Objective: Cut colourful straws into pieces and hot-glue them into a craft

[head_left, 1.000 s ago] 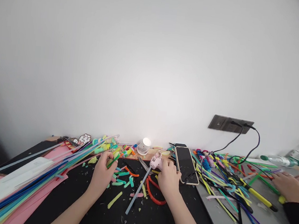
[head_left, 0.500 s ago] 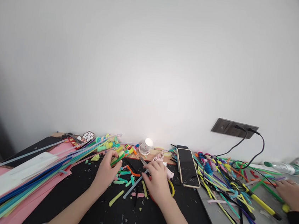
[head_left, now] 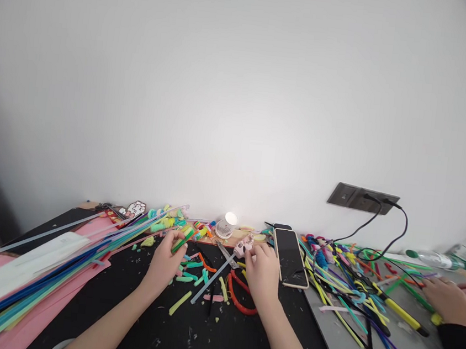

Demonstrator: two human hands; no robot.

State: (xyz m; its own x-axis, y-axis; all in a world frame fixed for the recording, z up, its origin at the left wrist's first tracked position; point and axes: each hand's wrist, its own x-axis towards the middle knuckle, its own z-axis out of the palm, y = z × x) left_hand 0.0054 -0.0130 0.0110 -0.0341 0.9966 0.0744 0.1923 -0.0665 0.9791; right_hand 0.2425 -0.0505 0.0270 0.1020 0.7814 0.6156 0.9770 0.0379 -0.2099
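My left hand (head_left: 168, 259) is closed in a pinch round a short green pipe cleaner piece (head_left: 183, 241), with yellow beside it. My right hand (head_left: 263, 269) is closed on a pale pink patterned object (head_left: 244, 246) with dark spots; my palm hides part of it. A long pale blue stick (head_left: 212, 283) slants down from that object across the black mat. Beneath my right wrist lie scissors with red-orange handles (head_left: 239, 303), their blades pointing toward the paper cup (head_left: 226, 225). Between my hands are cut pipe cleaner pieces (head_left: 191, 275).
A phone (head_left: 291, 258) lies right of my right hand. Long pipe cleaners (head_left: 94, 262) lie across pink sheets and a white box (head_left: 18, 271) at left. On the grey surface at right are tangled pipe cleaners, yellow-handled pliers (head_left: 402, 311), cables, and another person's hand (head_left: 447, 300).
My right hand has moved right, off the scissors, and closed on the pink patterned object. The scissors' red-orange handles now show. My left hand still pinches the green piece.
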